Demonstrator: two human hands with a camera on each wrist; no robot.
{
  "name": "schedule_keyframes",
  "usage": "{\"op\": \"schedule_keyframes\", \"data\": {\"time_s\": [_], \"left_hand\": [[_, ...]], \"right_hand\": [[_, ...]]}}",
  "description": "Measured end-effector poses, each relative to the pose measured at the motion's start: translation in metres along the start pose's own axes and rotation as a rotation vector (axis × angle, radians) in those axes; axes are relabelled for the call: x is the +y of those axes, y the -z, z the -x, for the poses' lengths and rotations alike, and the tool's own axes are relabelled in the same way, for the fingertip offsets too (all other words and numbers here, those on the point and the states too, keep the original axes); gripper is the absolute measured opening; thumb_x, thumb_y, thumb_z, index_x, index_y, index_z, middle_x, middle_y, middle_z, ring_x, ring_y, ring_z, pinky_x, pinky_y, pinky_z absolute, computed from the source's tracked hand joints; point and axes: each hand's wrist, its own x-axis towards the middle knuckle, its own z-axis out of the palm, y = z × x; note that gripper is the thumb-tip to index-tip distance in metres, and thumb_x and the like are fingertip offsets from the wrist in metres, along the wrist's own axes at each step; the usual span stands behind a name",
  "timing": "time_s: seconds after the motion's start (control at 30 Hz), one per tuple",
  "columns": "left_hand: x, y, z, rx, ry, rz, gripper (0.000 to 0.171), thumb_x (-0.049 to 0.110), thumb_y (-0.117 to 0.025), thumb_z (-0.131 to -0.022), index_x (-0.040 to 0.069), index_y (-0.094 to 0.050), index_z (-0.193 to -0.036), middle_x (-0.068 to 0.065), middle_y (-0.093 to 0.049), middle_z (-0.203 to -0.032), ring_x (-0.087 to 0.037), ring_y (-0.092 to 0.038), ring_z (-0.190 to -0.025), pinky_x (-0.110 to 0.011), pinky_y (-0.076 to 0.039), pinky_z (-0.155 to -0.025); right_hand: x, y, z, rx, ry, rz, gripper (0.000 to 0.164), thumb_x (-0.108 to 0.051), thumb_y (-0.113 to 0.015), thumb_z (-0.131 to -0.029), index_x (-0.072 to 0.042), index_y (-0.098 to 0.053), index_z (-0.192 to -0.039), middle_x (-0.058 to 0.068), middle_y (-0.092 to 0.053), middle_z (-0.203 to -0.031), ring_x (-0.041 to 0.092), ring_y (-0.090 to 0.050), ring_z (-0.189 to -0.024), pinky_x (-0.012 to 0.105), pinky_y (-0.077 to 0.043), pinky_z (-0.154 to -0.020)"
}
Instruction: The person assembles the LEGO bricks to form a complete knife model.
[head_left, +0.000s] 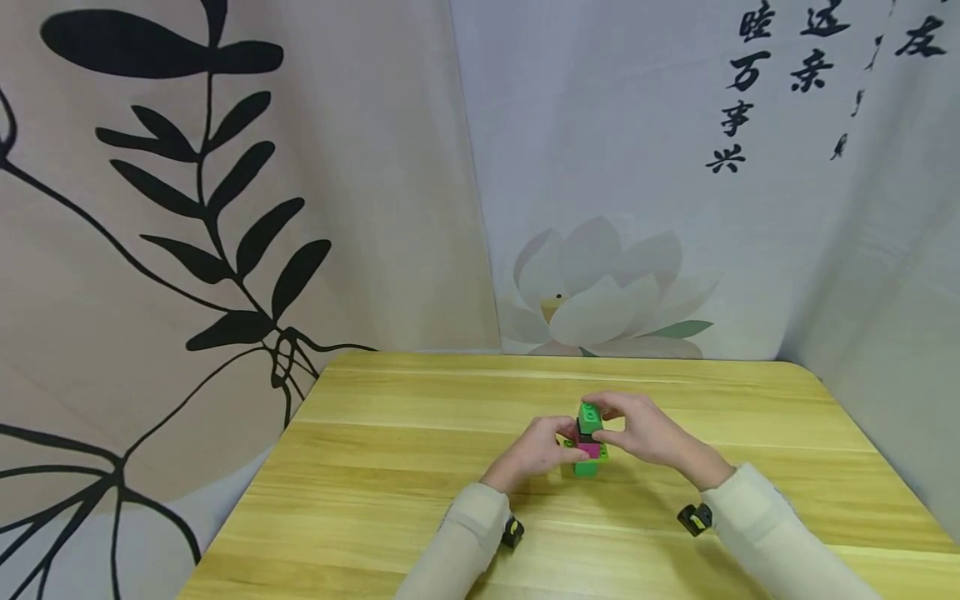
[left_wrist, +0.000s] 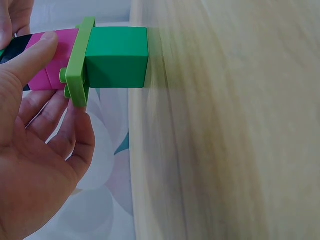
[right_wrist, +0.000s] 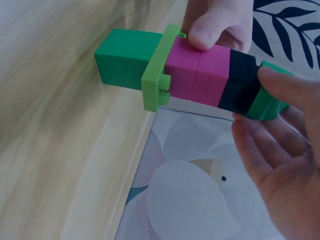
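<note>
A stack of toy building blocks stands between my two hands over the wooden table. At its bottom is a green block (left_wrist: 117,57), then a wider lime-green plate (right_wrist: 157,75) with studs showing at its ends. Two pink blocks (right_wrist: 197,70) sit on the plate, a black block (right_wrist: 240,82) on those, and a green block (head_left: 590,417) with studs on top. My left hand (head_left: 542,448) grips the pink part, thumb across the near side. My right hand (head_left: 645,429) pinches the top green block, its thumb near the black block; some fingers are hidden behind the stack.
The wooden table (head_left: 420,492) extends around the stack, its far edge meeting a printed curtain (head_left: 390,183) with dark leaves, a lotus and writing. Each sleeve has a small black device (head_left: 695,518) at the wrist. Another curtain (head_left: 885,250) hangs along the right side.
</note>
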Motion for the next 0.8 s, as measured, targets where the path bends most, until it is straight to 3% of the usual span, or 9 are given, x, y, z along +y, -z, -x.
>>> {"op": "schedule_keyframes", "data": {"time_s": [0.8], "left_hand": [[-0.0014,-0.0002,-0.0004,-0.005,-0.016,0.017,0.018,0.026,-0.073,-0.084,0.020,-0.068,-0.099,0.013,-0.062,-0.088,-0.004,-0.057,-0.087,-0.022,-0.047,-0.072]], "right_hand": [[-0.0048,0.0030,-0.0034,-0.022,0.001,0.076,0.042,-0.008,-0.079,-0.077,-0.005,-0.062,-0.115,0.004,-0.066,-0.104,0.015,-0.065,-0.085,0.032,-0.053,-0.074]]}}
